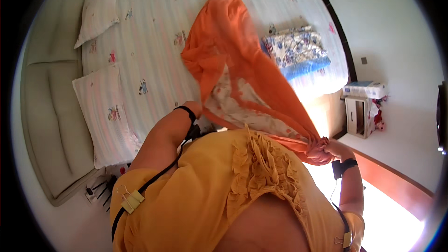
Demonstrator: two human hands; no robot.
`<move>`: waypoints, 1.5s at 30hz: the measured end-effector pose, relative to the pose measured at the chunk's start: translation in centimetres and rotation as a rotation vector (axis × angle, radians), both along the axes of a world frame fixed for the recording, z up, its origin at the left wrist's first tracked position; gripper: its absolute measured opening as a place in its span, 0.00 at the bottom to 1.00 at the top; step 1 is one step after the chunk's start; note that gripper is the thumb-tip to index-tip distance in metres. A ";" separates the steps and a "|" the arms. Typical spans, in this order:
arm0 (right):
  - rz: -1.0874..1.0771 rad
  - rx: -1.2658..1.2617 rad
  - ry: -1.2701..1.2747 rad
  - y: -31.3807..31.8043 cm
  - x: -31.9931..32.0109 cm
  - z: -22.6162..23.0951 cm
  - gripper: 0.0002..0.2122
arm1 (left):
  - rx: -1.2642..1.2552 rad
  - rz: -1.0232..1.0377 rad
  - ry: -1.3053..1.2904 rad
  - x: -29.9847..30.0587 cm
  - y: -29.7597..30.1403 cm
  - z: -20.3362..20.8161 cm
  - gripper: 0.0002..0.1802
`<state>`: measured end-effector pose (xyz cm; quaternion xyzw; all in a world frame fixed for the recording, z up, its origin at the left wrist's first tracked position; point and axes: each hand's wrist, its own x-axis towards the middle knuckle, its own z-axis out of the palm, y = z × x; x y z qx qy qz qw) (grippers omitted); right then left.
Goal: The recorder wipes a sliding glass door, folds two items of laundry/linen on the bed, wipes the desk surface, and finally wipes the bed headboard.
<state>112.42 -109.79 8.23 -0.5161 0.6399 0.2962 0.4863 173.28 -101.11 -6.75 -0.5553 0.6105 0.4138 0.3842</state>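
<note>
1. The bed (154, 42) is the biggest thing. Its pale sheet has stripes and little pictures.
2. A soft headboard (51, 93) stands along the head edge of the bed.
3. The orange cloth (233, 32) lies across the middle of the bed and runs to the near edge, toward the near corner at the foot. Part is turned over, so a white side with orange spots shows.
4. The near pillow (102, 107) and the far pillow (100, 14) lie by the head edge.
5. A folded flower cloth (296, 46) lies near the foot edge, with a blue cloth (308, 67) under it.
6. The hands are well apart. The right hand (337, 149) squeezes a bunched end of the orange cloth. The left hand (196, 108) is by the cloth's other side. Its fingers are hidden, so I cannot tell if it grips.
7. A black band (349, 164) goes around the right wrist.
</note>
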 end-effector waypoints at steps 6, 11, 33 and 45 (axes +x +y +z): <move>0.240 -0.021 0.124 -1.1 3.2 -3.0 0.13 | -0.246 0.361 0.080 0.7 6.1 -11.8 0.13; 0.444 0.161 0.133 -3.7 10.5 -6.6 0.10 | -0.868 0.649 0.230 -3.9 -2.2 -7.8 0.20; 0.135 0.391 -0.019 -9.2 7.9 -13.3 0.07 | -1.125 0.245 0.070 2.0 -20.7 -17.8 0.24; 0.337 -0.016 -0.782 -3.3 2.1 -15.9 0.08 | -0.417 0.368 -0.412 5.0 -14.2 -13.6 0.15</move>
